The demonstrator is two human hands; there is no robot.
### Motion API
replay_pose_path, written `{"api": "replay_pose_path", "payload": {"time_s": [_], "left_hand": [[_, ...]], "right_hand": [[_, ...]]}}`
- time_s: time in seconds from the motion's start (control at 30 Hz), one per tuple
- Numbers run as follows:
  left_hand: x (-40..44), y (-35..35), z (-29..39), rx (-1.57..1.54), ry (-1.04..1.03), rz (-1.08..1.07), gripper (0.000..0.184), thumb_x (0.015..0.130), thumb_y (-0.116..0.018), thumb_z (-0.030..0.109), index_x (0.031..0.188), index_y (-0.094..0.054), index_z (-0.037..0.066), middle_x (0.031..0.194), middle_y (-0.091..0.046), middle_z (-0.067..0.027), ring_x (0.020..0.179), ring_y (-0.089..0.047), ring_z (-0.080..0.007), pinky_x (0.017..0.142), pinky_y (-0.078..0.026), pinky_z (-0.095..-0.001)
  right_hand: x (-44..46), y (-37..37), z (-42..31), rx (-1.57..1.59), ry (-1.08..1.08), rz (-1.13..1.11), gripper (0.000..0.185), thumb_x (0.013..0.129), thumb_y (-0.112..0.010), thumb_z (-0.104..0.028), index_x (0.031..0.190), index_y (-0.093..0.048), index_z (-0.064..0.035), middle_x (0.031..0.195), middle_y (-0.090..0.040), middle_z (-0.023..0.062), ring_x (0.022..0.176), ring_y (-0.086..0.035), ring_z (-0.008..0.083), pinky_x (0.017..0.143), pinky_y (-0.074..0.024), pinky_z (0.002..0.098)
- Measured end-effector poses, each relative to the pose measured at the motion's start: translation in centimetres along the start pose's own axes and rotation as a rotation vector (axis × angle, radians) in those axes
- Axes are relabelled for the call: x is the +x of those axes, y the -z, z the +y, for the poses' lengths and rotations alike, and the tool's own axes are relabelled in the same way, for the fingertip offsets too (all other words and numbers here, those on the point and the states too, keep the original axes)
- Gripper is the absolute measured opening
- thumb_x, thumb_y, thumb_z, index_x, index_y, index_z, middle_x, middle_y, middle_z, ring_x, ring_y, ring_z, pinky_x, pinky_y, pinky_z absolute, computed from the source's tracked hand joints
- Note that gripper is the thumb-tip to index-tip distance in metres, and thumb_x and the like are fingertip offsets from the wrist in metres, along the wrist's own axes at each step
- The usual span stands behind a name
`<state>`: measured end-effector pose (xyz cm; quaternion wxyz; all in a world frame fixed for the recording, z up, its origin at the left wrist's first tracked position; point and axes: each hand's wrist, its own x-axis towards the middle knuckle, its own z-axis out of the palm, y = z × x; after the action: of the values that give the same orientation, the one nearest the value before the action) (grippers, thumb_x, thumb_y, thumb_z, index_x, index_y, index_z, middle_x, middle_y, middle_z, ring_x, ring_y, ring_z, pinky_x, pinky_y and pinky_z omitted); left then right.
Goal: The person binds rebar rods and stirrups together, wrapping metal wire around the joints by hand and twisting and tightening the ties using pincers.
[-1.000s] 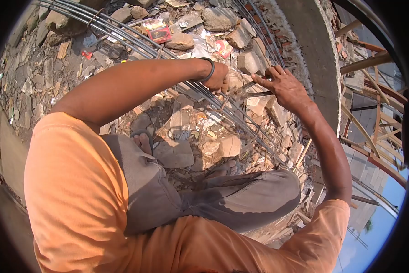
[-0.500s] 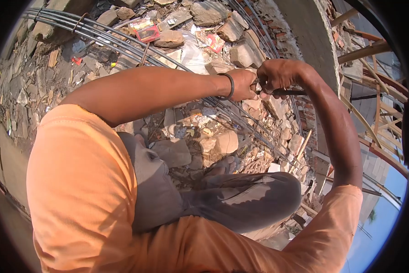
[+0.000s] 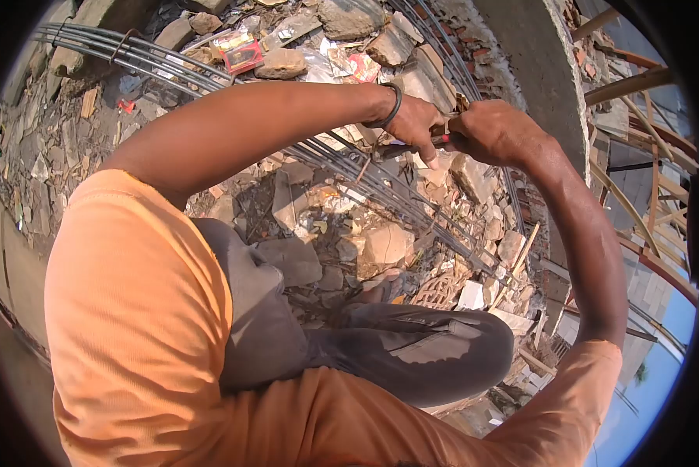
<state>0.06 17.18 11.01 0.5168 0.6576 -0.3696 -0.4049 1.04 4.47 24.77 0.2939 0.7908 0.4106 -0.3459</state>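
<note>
My left hand [image 3: 417, 124] reaches in with a dark bracelet at its wrist. One of its fingers points down, while the others close up against my right hand; what they pinch is hidden. My right hand [image 3: 496, 132] is closed in a fist around a slim dark tool [image 3: 400, 148] with a small red part beside the fingers. The tool's far end points left, passing under my left hand, and its kind is unclear. Just below both hands runs a bundle of long steel rebar rods [image 3: 342, 159], crossed by rusty tie loops.
Broken concrete, bricks and litter cover the ground, with a large block [image 3: 386, 245] near my foot. A red packet [image 3: 240, 54] lies beyond the rods. On the right rises a concrete wall edge [image 3: 536, 66], with wooden poles [image 3: 628, 86] behind it.
The dark tool, which pointed right, now points left from my right hand. My left hand has shifted slightly up and left and its fingers have loosened, with one stretched down.
</note>
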Motion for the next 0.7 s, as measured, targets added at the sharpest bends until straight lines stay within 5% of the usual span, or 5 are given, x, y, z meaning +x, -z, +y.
{"api": "replay_pose_path", "payload": {"time_s": [0.13,0.33,0.43,0.6,0.7], "left_hand": [[1.5,-2.0,0.4,0.253,0.010,0.223,0.042,0.071,-0.080,0.037,0.086,-0.065,0.000,0.074,-0.067,-0.0106,0.069,-0.064,-0.0219,0.066,-0.050,-0.0374],[0.6,-1.6,-0.6,-0.143,-0.080,0.260,0.041,0.068,-0.084,0.038,0.065,-0.065,0.001,0.064,-0.065,-0.0061,0.058,-0.060,-0.0156,0.056,-0.047,-0.0321],[0.1,-0.9,0.6,-0.557,-0.131,0.159,0.045,0.070,-0.085,0.038,0.076,-0.060,0.001,0.066,-0.062,-0.0059,0.059,-0.060,-0.0124,0.055,-0.046,-0.0276],[-0.2,-0.7,0.6,-0.245,-0.107,0.273,0.047,0.068,-0.086,0.040,0.080,-0.061,0.003,0.069,-0.063,-0.0043,0.063,-0.059,-0.0123,0.057,-0.046,-0.0284],[-0.2,0.2,0.9,-0.067,-0.108,0.154,0.045,0.068,-0.085,0.039,0.081,-0.062,0.003,0.072,-0.064,-0.0035,0.066,-0.060,-0.0129,0.058,-0.046,-0.0296]], "right_hand": [[0.7,3.2,-0.8,0.496,-0.278,-0.446,0.027,0.082,-0.070,-0.021,0.092,-0.064,0.0030,0.063,-0.064,0.0106,0.066,-0.067,0.0317,0.067,-0.0541,0.0448],[-2.4,-1.4,-1.1,-0.327,0.069,0.422,0.044,0.084,-0.060,-0.012,0.127,-0.051,-0.0058,0.105,-0.058,0.0096,0.109,-0.055,0.0231,0.099,-0.0405,0.0404],[-2.8,-3.3,0.6,-0.208,-0.077,0.417,0.047,0.082,-0.054,-0.004,0.129,-0.048,-0.0069,0.111,-0.050,0.0095,0.115,-0.046,0.0237,0.108,-0.0302,0.0438],[-2.5,-2.6,0.0,-0.302,-0.073,0.493,0.039,0.083,-0.053,-0.004,0.121,-0.052,-0.0075,0.104,-0.053,0.0089,0.109,-0.051,0.0242,0.100,-0.0353,0.0415],[-2.9,-0.2,-1.1,-0.119,-0.141,0.249,0.038,0.079,-0.062,-0.008,0.116,-0.053,-0.0076,0.102,-0.054,0.0090,0.105,-0.054,0.0245,0.098,-0.0362,0.0434]]}}
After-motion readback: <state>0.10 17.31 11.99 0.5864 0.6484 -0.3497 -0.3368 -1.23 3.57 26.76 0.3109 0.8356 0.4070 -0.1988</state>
